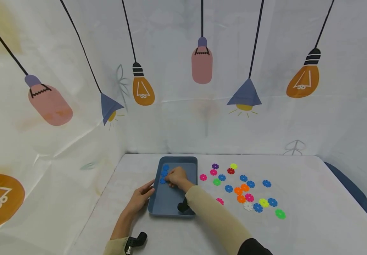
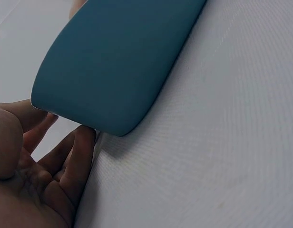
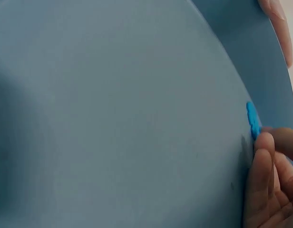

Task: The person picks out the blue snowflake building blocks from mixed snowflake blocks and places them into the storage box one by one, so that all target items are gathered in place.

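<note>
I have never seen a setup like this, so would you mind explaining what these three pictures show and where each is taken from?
There is no machine here: a person works with bare hands. The wide picture comes from a head camera; the other two come from wrist cameras. On the white table lies a blue tray, with colourful flower-shaped discs scattered to its right. The left hand rests open against the tray's outer edge. The right hand reaches inside the tray and pinches a blue disc, beside other blue discs already there.
</note>
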### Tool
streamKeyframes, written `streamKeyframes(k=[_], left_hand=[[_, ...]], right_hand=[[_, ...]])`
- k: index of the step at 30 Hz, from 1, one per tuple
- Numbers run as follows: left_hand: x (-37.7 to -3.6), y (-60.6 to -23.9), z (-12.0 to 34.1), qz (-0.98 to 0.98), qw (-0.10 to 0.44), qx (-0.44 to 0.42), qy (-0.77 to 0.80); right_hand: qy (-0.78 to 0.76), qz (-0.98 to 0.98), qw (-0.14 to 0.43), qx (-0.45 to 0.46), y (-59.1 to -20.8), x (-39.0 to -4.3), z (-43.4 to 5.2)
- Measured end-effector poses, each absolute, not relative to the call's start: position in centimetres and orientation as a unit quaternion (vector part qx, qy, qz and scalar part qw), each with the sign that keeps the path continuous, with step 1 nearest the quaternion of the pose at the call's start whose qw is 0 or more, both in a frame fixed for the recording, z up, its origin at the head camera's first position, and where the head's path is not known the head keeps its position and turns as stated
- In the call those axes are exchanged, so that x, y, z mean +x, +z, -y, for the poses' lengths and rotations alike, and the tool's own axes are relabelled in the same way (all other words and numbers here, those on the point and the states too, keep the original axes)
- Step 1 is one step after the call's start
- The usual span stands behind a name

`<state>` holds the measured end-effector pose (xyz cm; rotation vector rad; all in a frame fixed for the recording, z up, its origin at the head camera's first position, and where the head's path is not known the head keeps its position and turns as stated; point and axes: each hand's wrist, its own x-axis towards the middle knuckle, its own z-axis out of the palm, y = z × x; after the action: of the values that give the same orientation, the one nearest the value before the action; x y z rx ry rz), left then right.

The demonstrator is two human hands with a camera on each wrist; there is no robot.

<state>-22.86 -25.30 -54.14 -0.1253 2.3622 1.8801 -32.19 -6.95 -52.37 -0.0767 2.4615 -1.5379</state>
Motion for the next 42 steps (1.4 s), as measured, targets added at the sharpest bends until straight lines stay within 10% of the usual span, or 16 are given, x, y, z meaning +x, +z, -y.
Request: streamKeyframes(k=[42], left_hand=[[-22.8, -54.4, 25.3, -0.779, 0.055, -0.028, 0.624]], right_hand=[[-0.499, -0.854, 0.108, -0.098, -53.4, -32.4, 6.5]])
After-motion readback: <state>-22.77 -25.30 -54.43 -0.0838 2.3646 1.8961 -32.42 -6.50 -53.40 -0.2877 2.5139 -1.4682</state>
